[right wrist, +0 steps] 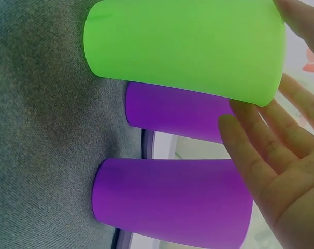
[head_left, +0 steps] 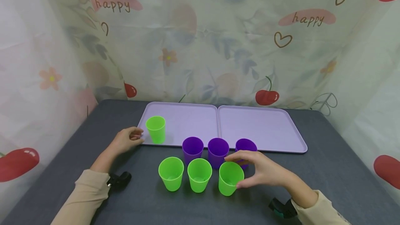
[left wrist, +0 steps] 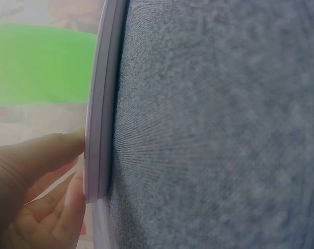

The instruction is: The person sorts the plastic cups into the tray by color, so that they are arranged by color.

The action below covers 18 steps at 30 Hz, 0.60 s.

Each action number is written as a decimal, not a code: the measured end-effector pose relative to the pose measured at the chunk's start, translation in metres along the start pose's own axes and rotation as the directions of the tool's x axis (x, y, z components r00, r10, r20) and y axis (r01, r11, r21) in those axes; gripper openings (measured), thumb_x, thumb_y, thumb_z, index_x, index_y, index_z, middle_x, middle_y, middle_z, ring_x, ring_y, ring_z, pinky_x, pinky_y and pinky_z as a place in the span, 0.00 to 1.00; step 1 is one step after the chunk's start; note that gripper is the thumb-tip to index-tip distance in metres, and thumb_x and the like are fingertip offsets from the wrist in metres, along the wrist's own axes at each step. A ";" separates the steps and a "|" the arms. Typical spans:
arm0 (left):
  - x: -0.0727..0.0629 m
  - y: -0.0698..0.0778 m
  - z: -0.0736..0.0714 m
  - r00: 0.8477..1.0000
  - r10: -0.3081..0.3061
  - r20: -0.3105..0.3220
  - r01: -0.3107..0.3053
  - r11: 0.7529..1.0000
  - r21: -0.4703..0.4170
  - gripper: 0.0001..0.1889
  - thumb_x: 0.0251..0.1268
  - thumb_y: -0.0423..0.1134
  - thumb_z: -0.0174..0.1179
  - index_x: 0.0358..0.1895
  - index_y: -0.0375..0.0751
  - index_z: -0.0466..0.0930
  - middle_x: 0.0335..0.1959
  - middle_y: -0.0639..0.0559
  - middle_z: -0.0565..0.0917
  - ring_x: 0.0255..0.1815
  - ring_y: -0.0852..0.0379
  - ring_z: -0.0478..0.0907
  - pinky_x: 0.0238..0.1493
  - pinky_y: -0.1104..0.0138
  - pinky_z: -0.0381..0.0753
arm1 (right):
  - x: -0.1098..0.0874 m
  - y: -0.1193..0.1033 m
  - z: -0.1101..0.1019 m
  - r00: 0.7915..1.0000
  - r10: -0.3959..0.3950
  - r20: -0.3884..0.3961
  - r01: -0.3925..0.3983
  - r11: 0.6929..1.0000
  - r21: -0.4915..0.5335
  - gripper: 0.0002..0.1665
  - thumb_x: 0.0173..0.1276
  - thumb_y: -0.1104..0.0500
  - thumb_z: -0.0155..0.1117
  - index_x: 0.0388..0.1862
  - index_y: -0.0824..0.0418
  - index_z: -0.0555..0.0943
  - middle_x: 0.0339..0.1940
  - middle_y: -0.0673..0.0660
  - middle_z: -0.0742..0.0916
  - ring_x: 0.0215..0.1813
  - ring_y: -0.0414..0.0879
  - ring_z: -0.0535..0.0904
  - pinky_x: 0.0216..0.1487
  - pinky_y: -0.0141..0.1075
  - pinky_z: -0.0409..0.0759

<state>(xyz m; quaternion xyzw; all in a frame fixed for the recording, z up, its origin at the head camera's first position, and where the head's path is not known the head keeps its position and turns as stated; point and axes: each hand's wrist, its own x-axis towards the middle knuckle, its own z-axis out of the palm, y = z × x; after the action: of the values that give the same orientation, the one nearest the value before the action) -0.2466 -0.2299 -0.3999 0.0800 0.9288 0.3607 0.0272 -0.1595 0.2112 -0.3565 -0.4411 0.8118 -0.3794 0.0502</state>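
Head view: the person's left hand (head_left: 126, 140) pinches the near corner of a lavender rectangular tray (head_left: 190, 122), thumb and fingers drawn in on its rim, perhaps to keep it from sliding. A bright green tapered cup (head_left: 156, 131), apparently plastic, stands on that tray just beside this hand. A matching lavender tray (head_left: 256, 127) adjoins it, beyond the right hand (head_left: 265, 169). On the dark grey desk (head_left: 140, 200), that hand brackets an upright green cup (head_left: 227, 180); its thumb and fingers stand well apart about the rim, and I cannot tell whether they clamp it. Two more green cups (head_left: 200, 177) stand to its left, three purple tapered cups (head_left: 217, 153) beyond, seemingly rowed by colour for easy reach.
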 end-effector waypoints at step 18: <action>0.001 -0.001 -0.001 1.000 0.007 0.004 -0.007 1.000 0.004 0.21 0.61 0.35 0.59 0.55 0.26 0.72 0.51 0.30 0.78 0.52 0.39 0.77 0.52 0.52 0.78 | 0.000 -0.008 -0.010 1.000 0.008 -0.012 -0.009 0.999 -0.041 0.35 0.51 0.51 0.74 0.57 0.61 0.75 0.50 0.54 0.83 0.49 0.39 0.80 0.49 0.32 0.81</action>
<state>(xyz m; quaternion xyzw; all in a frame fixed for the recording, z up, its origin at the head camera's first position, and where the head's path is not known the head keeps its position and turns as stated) -0.2474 -0.2306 -0.3999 0.0842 0.9293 0.3587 0.0273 -0.1581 0.2144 -0.3443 -0.4364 0.8216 -0.3648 0.0381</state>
